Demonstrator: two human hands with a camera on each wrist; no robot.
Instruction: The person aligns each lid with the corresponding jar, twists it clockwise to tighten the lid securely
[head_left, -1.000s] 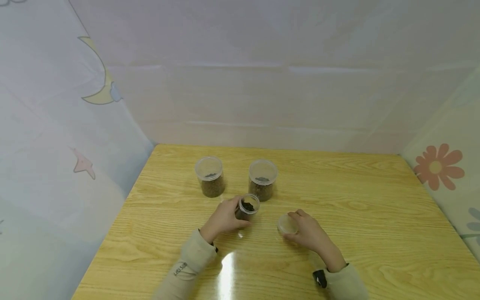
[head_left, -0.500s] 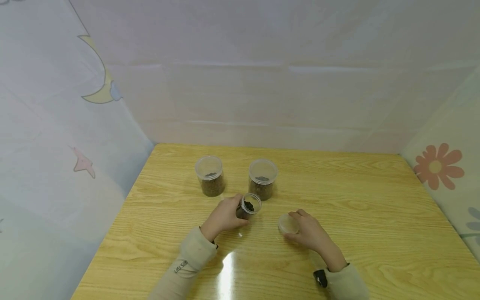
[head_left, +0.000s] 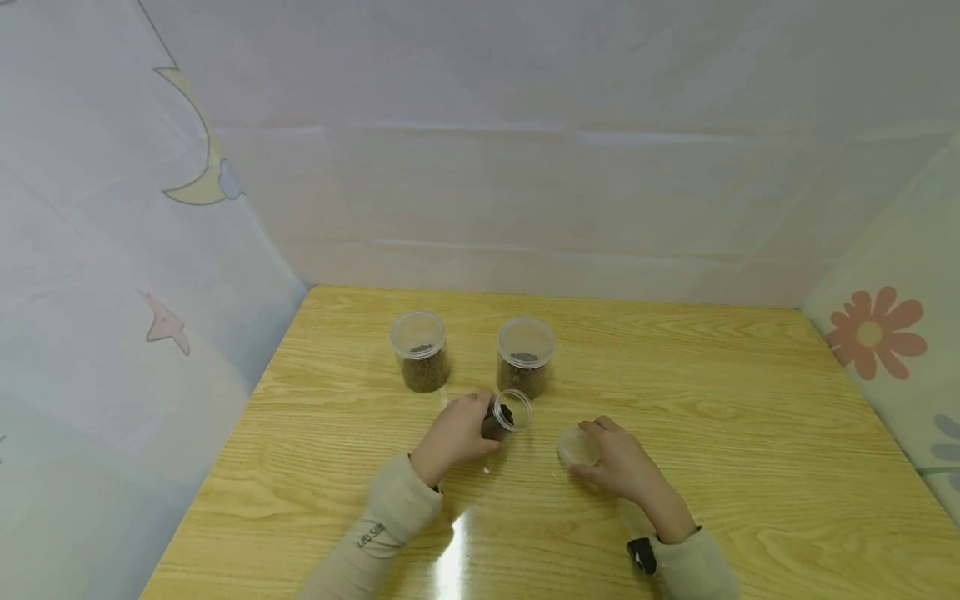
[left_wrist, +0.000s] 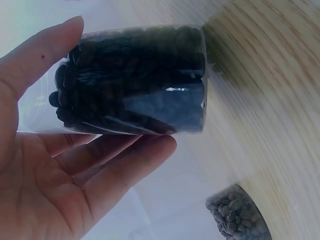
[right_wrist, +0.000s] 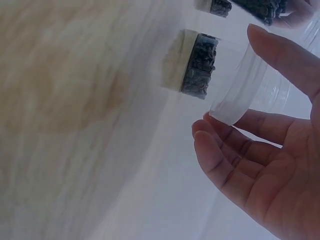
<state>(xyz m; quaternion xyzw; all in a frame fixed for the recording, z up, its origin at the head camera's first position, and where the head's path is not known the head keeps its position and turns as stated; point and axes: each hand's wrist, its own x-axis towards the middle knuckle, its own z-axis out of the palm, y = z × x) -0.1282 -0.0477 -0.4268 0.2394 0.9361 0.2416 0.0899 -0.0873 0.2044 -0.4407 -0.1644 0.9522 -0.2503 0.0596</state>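
Note:
My left hand [head_left: 456,432] grips a small clear jar [head_left: 513,411] partly filled with dark beans. Its uncovered mouth leans to the right, and the thumb and fingers lie round its wall in the left wrist view, where the beans [left_wrist: 135,80] show plainly. To the right, my right hand [head_left: 621,463] pinches a clear round lid [head_left: 576,447] by its edge, low over the table and apart from the jar. In the right wrist view the lid [right_wrist: 235,95] sits between thumb and fingers.
Two larger clear jars stand behind the hands, a left one [head_left: 422,354] and a right one [head_left: 526,358], each partly filled with dark beans. The right one is close behind the held jar. A printed curtain [head_left: 480,208] bounds the wooden table [head_left: 712,375].
My left hand has shifted slightly right with the small jar, which tilts further to the right. The right hand and lid have barely moved. Both larger jars stay in place.

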